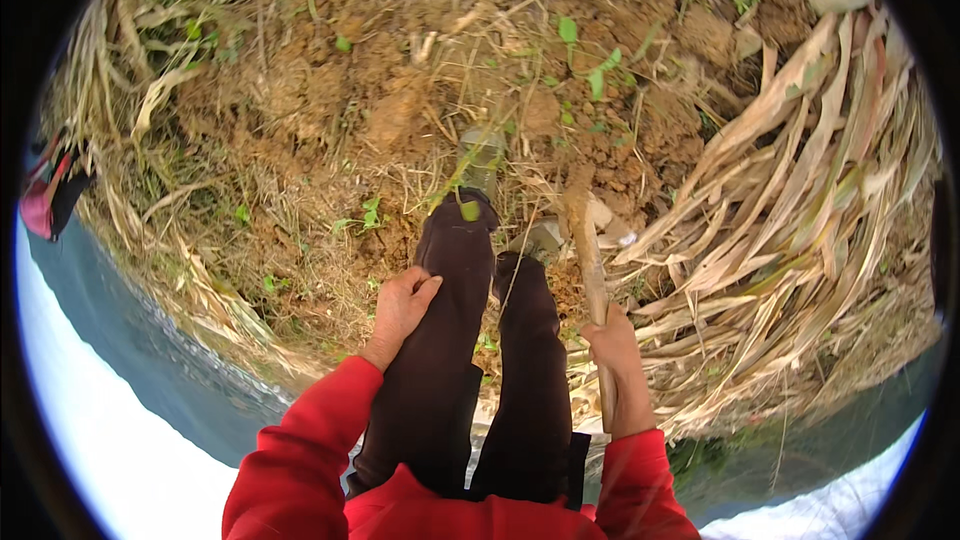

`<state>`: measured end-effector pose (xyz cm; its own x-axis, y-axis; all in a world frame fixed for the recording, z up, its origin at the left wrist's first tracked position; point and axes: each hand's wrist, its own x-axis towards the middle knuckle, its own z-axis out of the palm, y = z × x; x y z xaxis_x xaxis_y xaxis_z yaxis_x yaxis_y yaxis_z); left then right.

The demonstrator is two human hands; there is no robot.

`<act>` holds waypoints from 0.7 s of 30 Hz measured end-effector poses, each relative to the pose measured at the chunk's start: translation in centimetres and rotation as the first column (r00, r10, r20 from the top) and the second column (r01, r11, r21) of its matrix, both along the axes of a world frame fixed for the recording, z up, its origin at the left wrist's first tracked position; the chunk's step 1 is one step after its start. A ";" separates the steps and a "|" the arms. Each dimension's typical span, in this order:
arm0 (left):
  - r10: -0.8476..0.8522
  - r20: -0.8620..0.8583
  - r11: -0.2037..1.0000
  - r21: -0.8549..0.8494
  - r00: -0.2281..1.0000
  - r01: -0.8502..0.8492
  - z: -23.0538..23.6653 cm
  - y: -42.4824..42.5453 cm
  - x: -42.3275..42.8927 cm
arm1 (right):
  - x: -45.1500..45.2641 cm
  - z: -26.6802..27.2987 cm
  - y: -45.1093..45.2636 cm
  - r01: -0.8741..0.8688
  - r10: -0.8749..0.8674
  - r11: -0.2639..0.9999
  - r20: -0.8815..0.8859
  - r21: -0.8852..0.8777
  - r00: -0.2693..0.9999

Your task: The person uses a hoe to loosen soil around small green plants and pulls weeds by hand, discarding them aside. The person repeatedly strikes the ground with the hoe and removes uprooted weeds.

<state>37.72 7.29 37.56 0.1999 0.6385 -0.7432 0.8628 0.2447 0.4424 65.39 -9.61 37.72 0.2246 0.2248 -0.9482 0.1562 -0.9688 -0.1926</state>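
Note:
My right hand [615, 337] is closed around a wooden tool handle [586, 255] that hangs down beside my right leg. The handle's far end meets the brown soil [405, 112], and what tool head it has cannot be made out. My left hand [405, 304] is at my left thigh, its thumb and fingers together against the dark trousers [450, 315]; it may be pinching the cloth or a thin stem. A green weed with a leaf [469, 211] lies over the left trouser leg near the knee. My left shoe [482, 154] stands on the soil among straw.
A large heap of dry corn stalks and leaves [780, 187] lies at the right. More dry stalks [112, 52] are at the upper left. At the far left edge is a pink and black thing [45, 202], perhaps clothing. Clods, stones and small green seedlings [596, 79] dot the ground.

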 end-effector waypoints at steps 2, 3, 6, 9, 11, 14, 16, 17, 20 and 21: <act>0.078 -0.184 0.997 0.017 0.980 -0.076 1.1 -2.2 -4.2 | -0.6 1.2 0.2 0.239 -0.280 0.951 -0.218 -0.194 0.935; 0.111 -0.265 0.994 0.017 0.958 -0.110 1.9 -3.6 -6.4 | -0.9 1.7 0.5 0.216 -0.242 0.969 -0.264 -0.124 0.934; 0.220 -0.414 0.970 -0.002 0.883 -0.243 3.3 -8.5 -12.0 | -2.6 4.0 1.9 -0.180 0.181 0.978 0.002 0.104 0.984; 0.120 -0.609 0.980 -0.053 0.784 -0.191 4.2 -12.8 -16.3 | -4.5 5.6 4.4 -0.284 0.259 0.907 0.121 0.311 0.958; 0.050 -0.701 0.981 -0.101 0.712 -0.168 4.9 -14.7 -18.8 | -5.6 6.4 6.5 -0.268 0.270 0.931 0.026 0.247 0.962; 0.078 -0.755 0.962 -0.115 0.651 -0.248 6.4 -15.9 -22.8 | -6.8 6.7 9.7 -0.180 0.201 0.976 -0.172 0.125 0.964; 0.137 -0.769 0.947 -0.083 0.624 -0.310 7.5 -15.4 -25.7 | -7.8 6.9 11.7 -0.046 0.088 0.988 -0.293 0.147 0.952; 0.182 -0.765 0.939 -0.051 0.618 -0.339 8.1 -14.7 -27.2 | -8.3 6.9 12.9 -0.008 0.034 0.998 -0.411 0.065 0.911; 0.355 -0.700 0.904 0.089 0.620 -0.418 9.3 -10.8 -30.6 | -11.0 6.9 16.7 0.173 -0.037 0.955 -0.479 0.243 0.877; 0.422 -0.638 0.888 0.147 0.644 -0.435 9.1 -8.7 -31.0 | -12.0 6.5 18.3 0.299 -0.102 0.915 -0.562 0.270 0.821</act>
<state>6.71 -1.43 46.66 -0.6165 0.5156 -0.5950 0.7276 0.6619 -0.1803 53.37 8.68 44.18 -0.2101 0.5523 -0.8067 -0.2548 -0.8275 -0.5003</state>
